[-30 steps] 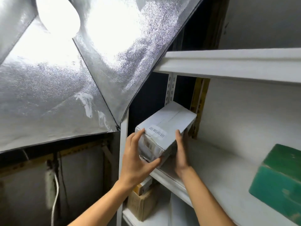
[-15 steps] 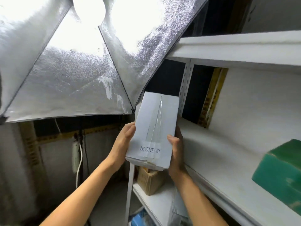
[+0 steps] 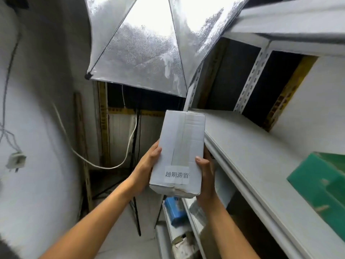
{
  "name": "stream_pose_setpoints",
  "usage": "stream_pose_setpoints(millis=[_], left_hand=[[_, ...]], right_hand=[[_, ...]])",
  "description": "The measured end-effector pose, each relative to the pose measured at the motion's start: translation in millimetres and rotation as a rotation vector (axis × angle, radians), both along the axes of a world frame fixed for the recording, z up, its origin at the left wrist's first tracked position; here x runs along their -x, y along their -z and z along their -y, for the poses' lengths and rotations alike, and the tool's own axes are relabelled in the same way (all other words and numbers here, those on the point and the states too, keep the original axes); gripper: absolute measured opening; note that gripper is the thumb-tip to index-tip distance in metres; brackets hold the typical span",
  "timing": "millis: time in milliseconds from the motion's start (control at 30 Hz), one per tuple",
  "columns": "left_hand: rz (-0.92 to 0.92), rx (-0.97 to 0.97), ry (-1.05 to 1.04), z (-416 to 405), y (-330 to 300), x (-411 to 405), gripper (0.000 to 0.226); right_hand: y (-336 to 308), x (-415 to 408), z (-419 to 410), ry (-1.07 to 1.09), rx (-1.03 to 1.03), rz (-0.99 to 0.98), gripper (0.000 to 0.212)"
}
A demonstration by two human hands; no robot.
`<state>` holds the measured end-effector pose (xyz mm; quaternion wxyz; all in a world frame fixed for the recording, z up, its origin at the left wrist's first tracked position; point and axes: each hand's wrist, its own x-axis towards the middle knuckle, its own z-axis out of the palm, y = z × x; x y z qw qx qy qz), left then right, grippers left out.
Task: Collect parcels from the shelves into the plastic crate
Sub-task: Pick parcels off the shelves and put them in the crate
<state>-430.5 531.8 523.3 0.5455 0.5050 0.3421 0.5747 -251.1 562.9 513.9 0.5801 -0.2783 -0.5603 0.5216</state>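
Note:
A long white cardboard parcel [image 3: 180, 152] with a white label near its lower end is held in the air, just left of the white shelf [image 3: 248, 156]. My left hand [image 3: 145, 167] grips its left side with the thumb on the top face. My right hand [image 3: 205, 174] grips its right side, thumb on top. A green parcel [image 3: 321, 186] lies on the same shelf at the far right. No plastic crate is in view.
A silver reflective lighting umbrella [image 3: 149, 43] hangs overhead on a black stand [image 3: 135, 184]. A white cable [image 3: 104, 163] loops along the left wall. Lower shelves hold a blue packet [image 3: 174, 210] and other parcels. Another shelf board [image 3: 291, 25] runs above.
Both hands have drawn the white parcel off the shelf and turned it lengthwise, label end toward me. The view has swung left and down, showing the wall and the light stand.

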Motion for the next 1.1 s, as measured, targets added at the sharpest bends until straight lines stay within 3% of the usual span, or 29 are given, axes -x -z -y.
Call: stream_pose_setpoints(millis=[100, 267, 400, 600, 767, 900, 1000, 1100], left_hand=[[-0.008, 0.062, -0.103, 57.8, 29.4, -7.4, 0.053], [0.019, 0.160, -0.251, 140.0, 63.0, -6.1, 0.056], [0.040, 0.207, -0.403, 199.0, 69.8, 1.6, 0.052], [-0.025, 0.222, -0.611, 288.6, 65.3, 22.3, 0.054], [0.051, 0.270, -0.838, 377.8, 71.4, 36.7, 0.066], [0.071, 0.317, -1.043, 457.8, 76.1, 36.2, 0.049], [0.031, 0.385, -1.124, 520.4, 85.1, 34.9, 0.065], [0.091, 0.369, -1.177, 577.6, 89.4, 28.0, 0.056]], right_hand=[[15.0, -1.1, 45.5, -0.119, 0.005, -0.032, 0.056], [38.8, 7.9, 109.9, -0.294, 0.103, 0.000, 0.053], [48.2, 22.6, 146.2, -0.504, 0.215, -0.025, 0.082], [54.5, 66.1, 195.0, -0.772, 0.306, -0.049, 0.091], [62.3, 107.9, 255.0, -0.865, 0.383, 0.014, 0.096], [70.7, 128.5, 324.5, -0.957, 0.423, 0.062, 0.085], [76.6, 138.8, 378.9, -1.046, 0.414, 0.055, 0.056], [82.1, 147.6, 432.2, -1.129, 0.459, 0.102, 0.075]])
